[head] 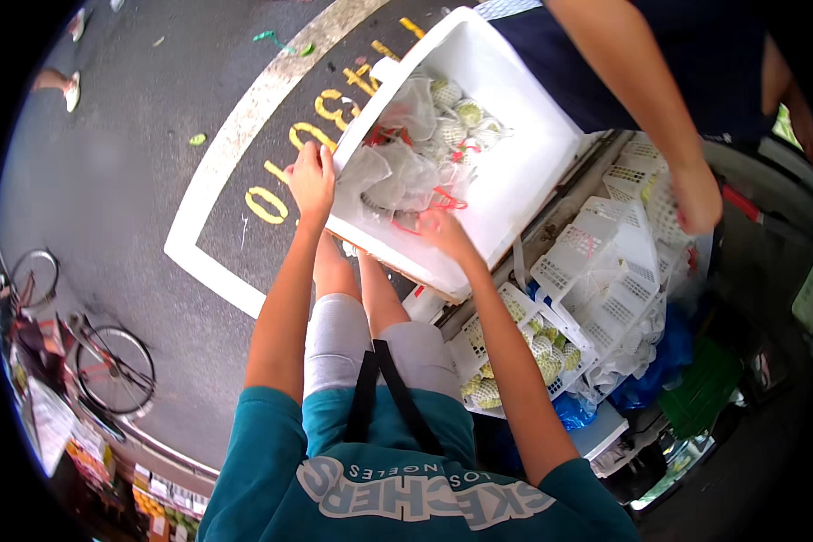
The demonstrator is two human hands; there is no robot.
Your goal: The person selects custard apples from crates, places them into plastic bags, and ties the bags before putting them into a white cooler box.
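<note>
A white foam box (pixel 549 132) lies tilted before me, its inside facing up. On its left rim rests my left hand (pixel 309 177), fingers curled over the edge. My right hand (pixel 442 232), slightly blurred, reaches inside at the near end, beside red ties (pixel 449 198) and clear plastic bags (pixel 406 177). Whether its fingers hold a tie or a bag is not clear. Green fruits in white foam nets (pixel 469 113) fill the far left part of the box, some of them bagged.
Another person's hand (pixel 698 200) hovers over white plastic baskets (pixel 593 244) at right. Netted green fruits (pixel 549 356) sit in a nearer basket. Yellow numerals and a white painted line (pixel 230 152) mark the asphalt at left. Bicycles (pixel 112 369) stand farther left.
</note>
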